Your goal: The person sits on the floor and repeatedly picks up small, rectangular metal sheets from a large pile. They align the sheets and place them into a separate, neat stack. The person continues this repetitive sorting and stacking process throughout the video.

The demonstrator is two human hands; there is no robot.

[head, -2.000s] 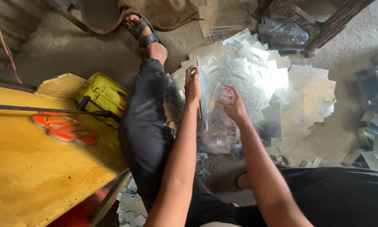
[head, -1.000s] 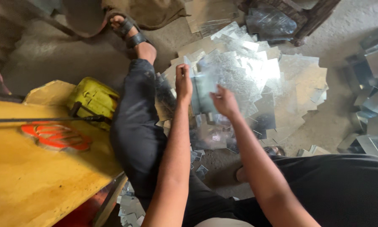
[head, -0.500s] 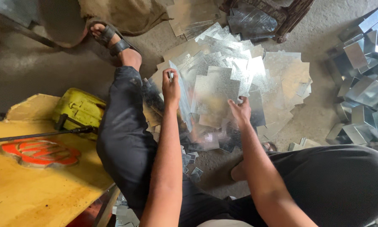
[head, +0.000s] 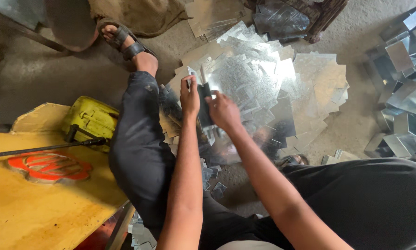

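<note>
Here, above the wide heap of flat galvanised steel sheets (head: 273,88) on the floor, the left hand (head: 190,96) and right hand (head: 222,110) pinch one small grey metal sheet (head: 203,105) upright between them. Right of the heap stand folded shiny metal boxes (head: 404,92), seemingly finished; the flat sheets look untouched, so much seems left. The sheet's lower edge is hidden behind the hands, and the fingertips are hard to make out.

Small dark metal sheet piece (head: 204,104), held roughly upright, perhaps bent, above scattered shiny offcuts
</note>
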